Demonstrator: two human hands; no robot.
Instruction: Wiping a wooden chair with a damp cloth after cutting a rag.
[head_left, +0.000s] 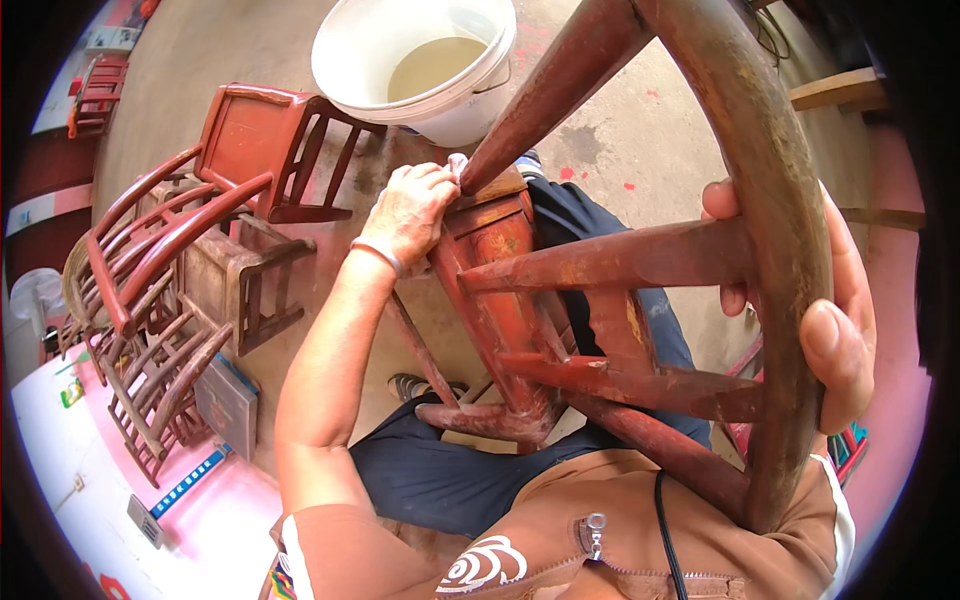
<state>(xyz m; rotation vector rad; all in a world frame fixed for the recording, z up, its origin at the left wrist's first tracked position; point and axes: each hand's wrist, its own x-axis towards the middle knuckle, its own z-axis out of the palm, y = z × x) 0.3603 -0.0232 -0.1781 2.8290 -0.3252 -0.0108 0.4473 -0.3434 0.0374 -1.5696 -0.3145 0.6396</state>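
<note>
A wooden chair (600, 262) with worn, patchy red-brown paint is tilted across my lap. Its curved top rail, rubbed down to brown in places, comes up close to my chest on the right. My right hand (840, 337) is wrapped around that rail, thumb on the near side and fingertips showing past it. At the far left side of the chair, my left hand (412, 214) presses a pale crumpled cloth (457, 162) against the wood by a chair post. Most of the cloth is hidden under my fingers.
Beyond the chair stands a white plastic bucket (472, 112) of cloudy water. To the left are a glossy red chair (251, 131) and several worn brown chairs (210, 274), stacked or crowded together. A flat grey box (225, 405) is near them. Red paint spots mark the concrete floor (615, 161).
</note>
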